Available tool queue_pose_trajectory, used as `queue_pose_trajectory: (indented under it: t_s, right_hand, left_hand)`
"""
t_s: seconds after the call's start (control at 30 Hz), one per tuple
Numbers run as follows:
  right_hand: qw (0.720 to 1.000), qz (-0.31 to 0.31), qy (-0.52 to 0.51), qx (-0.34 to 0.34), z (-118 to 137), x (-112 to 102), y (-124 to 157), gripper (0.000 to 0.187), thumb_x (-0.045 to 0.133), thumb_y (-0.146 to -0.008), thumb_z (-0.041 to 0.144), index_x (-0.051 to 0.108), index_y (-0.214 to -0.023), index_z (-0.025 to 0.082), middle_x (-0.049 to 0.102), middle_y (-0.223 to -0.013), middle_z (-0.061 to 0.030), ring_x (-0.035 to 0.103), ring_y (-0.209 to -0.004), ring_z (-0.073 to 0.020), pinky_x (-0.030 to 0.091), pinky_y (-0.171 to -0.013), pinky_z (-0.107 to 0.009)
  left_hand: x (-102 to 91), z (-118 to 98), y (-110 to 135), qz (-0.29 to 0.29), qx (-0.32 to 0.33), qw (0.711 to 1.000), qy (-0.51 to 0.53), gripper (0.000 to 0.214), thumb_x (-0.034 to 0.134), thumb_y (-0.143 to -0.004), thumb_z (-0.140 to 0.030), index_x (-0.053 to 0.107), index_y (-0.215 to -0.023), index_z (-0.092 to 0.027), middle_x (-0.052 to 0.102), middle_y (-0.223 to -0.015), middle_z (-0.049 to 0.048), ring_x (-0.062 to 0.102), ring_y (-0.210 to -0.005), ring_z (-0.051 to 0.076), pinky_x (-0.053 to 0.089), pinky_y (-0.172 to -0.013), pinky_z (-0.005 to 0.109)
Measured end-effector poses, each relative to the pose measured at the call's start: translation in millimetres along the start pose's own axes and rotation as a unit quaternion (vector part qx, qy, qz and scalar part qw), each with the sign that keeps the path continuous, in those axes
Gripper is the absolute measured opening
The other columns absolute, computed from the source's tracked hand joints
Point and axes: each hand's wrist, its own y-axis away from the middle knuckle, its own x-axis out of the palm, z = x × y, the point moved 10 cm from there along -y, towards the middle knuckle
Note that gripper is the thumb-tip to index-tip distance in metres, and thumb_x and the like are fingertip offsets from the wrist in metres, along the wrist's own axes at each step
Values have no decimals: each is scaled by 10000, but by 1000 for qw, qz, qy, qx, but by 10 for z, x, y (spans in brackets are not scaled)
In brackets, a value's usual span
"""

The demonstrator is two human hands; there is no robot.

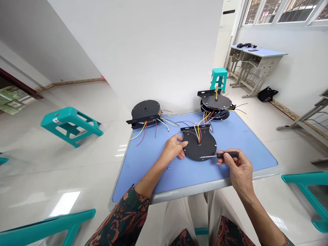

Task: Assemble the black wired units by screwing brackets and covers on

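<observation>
My left hand (173, 148) rests on the edge of a round black metal plate (202, 147), pressing it to the blue table top (153, 167). Yellow, red and black wires rise from the plate's centre past its black bracket (195, 128). My right hand (237, 169) grips a black-handled screwdriver (227, 155), its thin shaft reaching the plate's right side. Beyond them lie a similar black disc unit (145, 111) at the table's far left corner and a stack of wired discs (215, 106) at the far right corner.
Teal plastic stools stand on the tiled floor: one (69, 124) left of the table, one (219, 79) farther back, and others at the lower corners. Desks (256, 58) and a black bag (267, 94) line the right wall.
</observation>
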Motion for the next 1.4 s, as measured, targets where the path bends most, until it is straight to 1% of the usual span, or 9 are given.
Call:
queue_pose_trajectory:
  t_s: [0.23,0.33,0.47,0.53,0.63,0.77,0.93,1.17,1.4]
  right_hand:
    - [995,-1,-81,54,-111,0,-92,251,782,-824,417,669,-906,209,778,-917,-58,684,-648,-160,603,-666,-339]
    - [993,-5,-96,64,-116,-20,-114,261,797,-809,416,673,-896,203,778,-911,-61,673,-643,-149,593,-655,-316]
    - [993,7,-87,77,-84,-20,-204,269,798,-803,429,676,-855,194,772,-910,-69,656,-640,-145,584,-628,-302]
    - [995,12,-72,67,-27,-18,-279,272,795,-804,434,677,-851,193,769,-894,-69,649,-635,-147,582,-628,-307]
    - [997,15,-56,44,52,-2,-369,278,789,-804,444,667,-853,199,767,-872,-66,639,-618,-151,579,-614,-315]
    - [997,27,-52,47,30,46,-372,283,783,-807,450,658,-851,200,768,-865,-65,633,-595,-149,574,-600,-316]
    - [997,44,-39,48,-14,70,-304,244,765,-836,426,668,-865,204,770,-906,-59,651,-605,-142,565,-630,-305]
    - [996,62,-22,53,-46,102,-287,261,756,-839,446,663,-873,205,771,-931,-65,649,-604,-144,577,-635,-313]
    - [996,69,-24,53,-46,129,-280,252,753,-841,446,662,-873,212,773,-928,-60,654,-613,-149,589,-625,-314]
  left_hand:
    - [15,-18,17,2,-4,1000,-11,137,570,-940,-204,434,-928,-209,563,-406,-75,582,-358,153,438,-398,192]
    - [-67,-88,56,-25,20,996,-81,154,551,-966,-306,447,-891,-219,559,-421,-72,556,-347,151,423,-422,213]
    - [-255,-416,262,-161,161,945,-233,234,600,-947,-338,491,-775,-222,549,-502,-50,587,-476,154,446,-572,254]
    - [-163,-586,424,-181,261,909,-270,188,641,-918,-259,534,-769,-216,614,-651,-13,634,-632,166,469,-675,273]
    - [187,-692,617,-95,383,875,-281,56,648,-903,-180,601,-901,-210,661,-920,29,643,-765,163,497,-747,282]
    - [478,-621,678,5,404,859,-313,205,714,-873,-193,601,-1043,-192,638,-1031,43,631,-799,166,515,-752,291]
    - [538,-564,643,45,392,859,-325,112,680,-899,-173,603,-979,-186,628,-978,32,626,-854,176,505,-770,288]
    - [537,-595,672,45,399,864,-304,87,550,-948,-118,590,-945,-196,622,-945,27,615,-824,159,490,-747,278]
    - [543,-603,681,48,406,860,-306,108,531,-949,-105,589,-937,-196,617,-937,30,611,-822,159,486,-746,274]
